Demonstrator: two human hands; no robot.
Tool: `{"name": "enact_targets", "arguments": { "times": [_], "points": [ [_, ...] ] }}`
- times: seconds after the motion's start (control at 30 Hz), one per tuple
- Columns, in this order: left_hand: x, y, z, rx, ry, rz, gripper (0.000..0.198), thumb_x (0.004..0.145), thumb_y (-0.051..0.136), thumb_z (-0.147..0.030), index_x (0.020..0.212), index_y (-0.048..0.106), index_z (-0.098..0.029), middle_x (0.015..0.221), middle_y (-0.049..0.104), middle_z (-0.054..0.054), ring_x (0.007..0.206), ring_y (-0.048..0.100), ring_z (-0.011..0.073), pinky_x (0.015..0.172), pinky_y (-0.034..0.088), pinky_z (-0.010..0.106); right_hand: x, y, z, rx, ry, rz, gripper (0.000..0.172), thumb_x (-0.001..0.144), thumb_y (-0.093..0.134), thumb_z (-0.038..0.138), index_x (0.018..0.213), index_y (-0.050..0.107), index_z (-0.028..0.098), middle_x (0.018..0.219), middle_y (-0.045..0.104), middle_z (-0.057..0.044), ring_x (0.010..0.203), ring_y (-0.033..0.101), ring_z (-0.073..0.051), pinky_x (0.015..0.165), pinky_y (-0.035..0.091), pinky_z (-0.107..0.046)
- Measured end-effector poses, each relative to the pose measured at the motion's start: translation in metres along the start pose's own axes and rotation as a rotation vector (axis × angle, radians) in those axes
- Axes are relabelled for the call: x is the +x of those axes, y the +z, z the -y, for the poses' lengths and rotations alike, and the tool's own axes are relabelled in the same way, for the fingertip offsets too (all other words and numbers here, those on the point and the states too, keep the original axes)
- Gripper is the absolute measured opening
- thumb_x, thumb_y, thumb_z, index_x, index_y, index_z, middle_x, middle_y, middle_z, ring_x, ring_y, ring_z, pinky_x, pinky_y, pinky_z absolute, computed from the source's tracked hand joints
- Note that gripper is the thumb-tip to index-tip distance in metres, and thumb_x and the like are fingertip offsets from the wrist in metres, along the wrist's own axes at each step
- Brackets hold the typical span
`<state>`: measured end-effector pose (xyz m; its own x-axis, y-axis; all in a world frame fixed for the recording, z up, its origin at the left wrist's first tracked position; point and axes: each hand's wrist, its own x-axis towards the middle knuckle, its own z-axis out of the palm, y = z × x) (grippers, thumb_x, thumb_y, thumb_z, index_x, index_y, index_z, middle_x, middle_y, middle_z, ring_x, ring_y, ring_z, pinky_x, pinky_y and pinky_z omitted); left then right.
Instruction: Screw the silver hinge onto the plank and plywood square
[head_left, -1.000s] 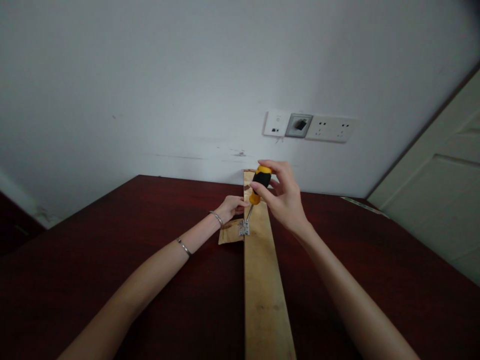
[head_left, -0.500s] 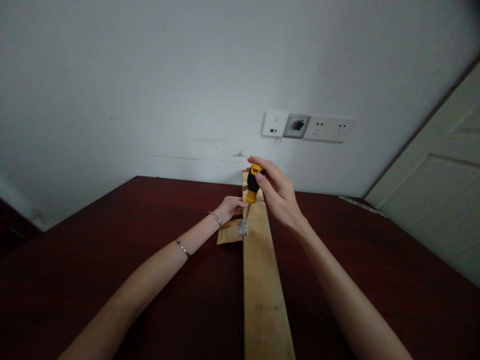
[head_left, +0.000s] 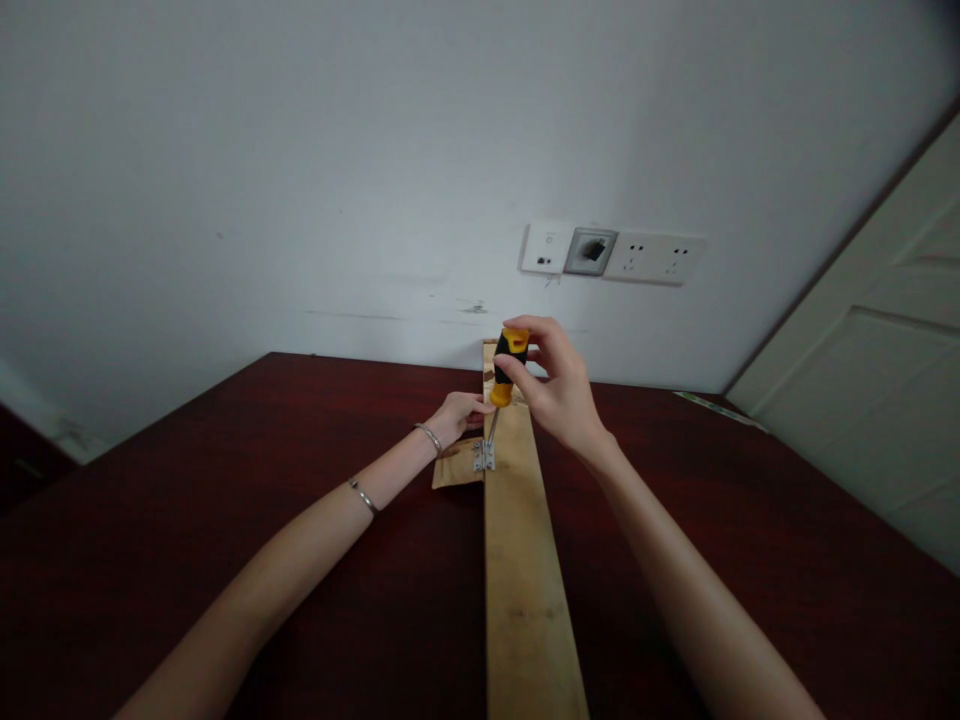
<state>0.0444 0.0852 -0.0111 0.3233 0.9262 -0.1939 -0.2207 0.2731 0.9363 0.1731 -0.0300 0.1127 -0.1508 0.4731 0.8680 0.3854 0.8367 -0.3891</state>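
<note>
A long pale wooden plank (head_left: 525, 570) lies on the dark red table (head_left: 225, 500), running away from me to the wall. A small metal hinge (head_left: 484, 456) sits on the plank's left edge, joined to a small brown wooden piece (head_left: 454, 467) beside it. My right hand (head_left: 559, 390) is closed round the yellow and black handle of a screwdriver (head_left: 506, 366), whose tip rests on the hinge. My left hand (head_left: 459, 415), with bracelets on the wrist and forearm, presses with curled fingers on the small piece and the plank's left edge just behind the hinge.
A white wall stands right behind the table, with a row of sockets (head_left: 613, 254) above the plank's far end. A pale door (head_left: 870, 390) is at the right. A thin strip (head_left: 716, 409) lies at the table's far right edge.
My right hand's fingers have shifted round the screwdriver handle, and the handle has tilted slightly left. The left hand and the plank have stayed put.
</note>
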Motion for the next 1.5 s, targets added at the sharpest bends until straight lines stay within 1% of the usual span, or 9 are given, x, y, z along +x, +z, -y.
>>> {"name": "enact_targets", "arguments": {
  "times": [0.1, 0.23, 0.43, 0.67, 0.8, 0.97, 1.07, 1.27, 1.5],
  "points": [
    [0.000, 0.000, 0.000, 0.007, 0.005, 0.006, 0.018, 0.060, 0.069, -0.003, 0.076, 0.069, -0.012, 0.073, 0.069, 0.005, 0.061, 0.062, 0.0134, 0.063, 0.050, 0.024, 0.000, 0.000, 0.003, -0.052, 0.003, 0.013, 0.029, 0.082, 0.066, 0.030, 0.110, 0.060, 0.027, 0.110, 0.058, -0.005, 0.102, 0.056, -0.020, 0.079, 0.054, -0.036],
    [0.004, -0.001, 0.001, 0.013, -0.016, -0.008, 0.015, 0.063, 0.069, -0.003, 0.075, 0.068, -0.013, 0.071, 0.068, 0.004, 0.058, 0.061, 0.0124, 0.064, 0.050, 0.025, -0.001, -0.003, 0.005, 0.033, 0.019, 0.139, 0.032, 0.091, 0.052, 0.027, 0.123, 0.055, 0.031, 0.125, 0.057, -0.005, 0.114, 0.055, -0.021, 0.089, 0.052, -0.040],
    [0.003, -0.002, 0.001, 0.004, 0.001, 0.013, 0.023, 0.060, 0.069, 0.001, 0.079, 0.069, -0.011, 0.074, 0.069, 0.005, 0.061, 0.062, 0.0130, 0.065, 0.050, 0.024, -0.001, 0.000, 0.003, -0.031, 0.102, 0.073, 0.039, 0.081, 0.066, 0.032, 0.120, 0.058, 0.030, 0.116, 0.054, -0.007, 0.104, 0.055, -0.022, 0.082, 0.055, -0.041],
    [0.004, -0.001, 0.001, 0.001, -0.008, 0.004, 0.018, 0.061, 0.071, -0.003, 0.076, 0.068, -0.011, 0.068, 0.067, 0.003, 0.057, 0.060, 0.0114, 0.060, 0.049, 0.023, 0.001, -0.007, 0.006, 0.079, 0.084, 0.293, 0.052, 0.089, 0.051, 0.021, 0.139, 0.041, 0.033, 0.125, 0.053, -0.006, 0.114, 0.052, -0.022, 0.094, 0.050, -0.043],
    [0.000, 0.001, 0.000, 0.004, 0.039, -0.004, 0.018, 0.067, 0.071, -0.010, 0.084, 0.068, -0.014, 0.076, 0.069, 0.004, 0.060, 0.061, 0.0116, 0.060, 0.049, 0.023, 0.000, -0.004, 0.005, -0.109, 0.025, 0.238, 0.045, 0.085, 0.062, 0.032, 0.128, 0.051, 0.029, 0.114, 0.051, -0.008, 0.105, 0.052, -0.023, 0.092, 0.051, -0.045],
    [-0.001, 0.002, -0.001, 0.022, 0.000, -0.018, 0.018, 0.062, 0.067, 0.000, 0.076, 0.067, -0.012, 0.070, 0.068, 0.004, 0.059, 0.061, 0.0121, 0.063, 0.050, 0.024, 0.002, -0.008, 0.008, -0.052, -0.001, 0.309, 0.055, 0.090, 0.049, 0.025, 0.142, 0.033, 0.034, 0.136, 0.043, -0.008, 0.122, 0.046, -0.024, 0.096, 0.048, -0.048],
    [-0.002, 0.002, -0.001, 0.024, -0.003, -0.028, 0.017, 0.062, 0.066, 0.000, 0.074, 0.067, -0.011, 0.068, 0.067, 0.004, 0.058, 0.061, 0.0125, 0.064, 0.050, 0.024, 0.002, -0.011, 0.007, 0.004, -0.015, 0.338, 0.051, 0.093, 0.044, 0.022, 0.141, 0.036, 0.036, 0.134, 0.049, -0.006, 0.120, 0.049, -0.023, 0.093, 0.051, -0.045],
    [-0.006, 0.003, -0.002, 0.030, 0.036, 0.004, 0.018, 0.067, 0.070, -0.009, 0.085, 0.068, -0.014, 0.080, 0.070, 0.006, 0.063, 0.061, 0.0120, 0.061, 0.048, 0.022, -0.003, -0.003, 0.003, -0.171, 0.008, 0.162, 0.048, 0.083, 0.064, 0.034, 0.128, 0.051, 0.027, 0.117, 0.051, -0.010, 0.101, 0.055, -0.023, 0.076, 0.057, -0.038],
    [-0.007, 0.005, -0.003, 0.032, -0.008, -0.030, 0.012, 0.066, 0.069, -0.005, 0.074, 0.066, -0.013, 0.070, 0.067, 0.004, 0.059, 0.060, 0.0121, 0.063, 0.049, 0.023, 0.003, -0.018, 0.009, 0.037, 0.018, 0.341, 0.049, 0.093, 0.044, 0.024, 0.140, 0.039, 0.035, 0.128, 0.055, -0.005, 0.118, 0.052, -0.023, 0.094, 0.050, -0.045]
  ]
}}
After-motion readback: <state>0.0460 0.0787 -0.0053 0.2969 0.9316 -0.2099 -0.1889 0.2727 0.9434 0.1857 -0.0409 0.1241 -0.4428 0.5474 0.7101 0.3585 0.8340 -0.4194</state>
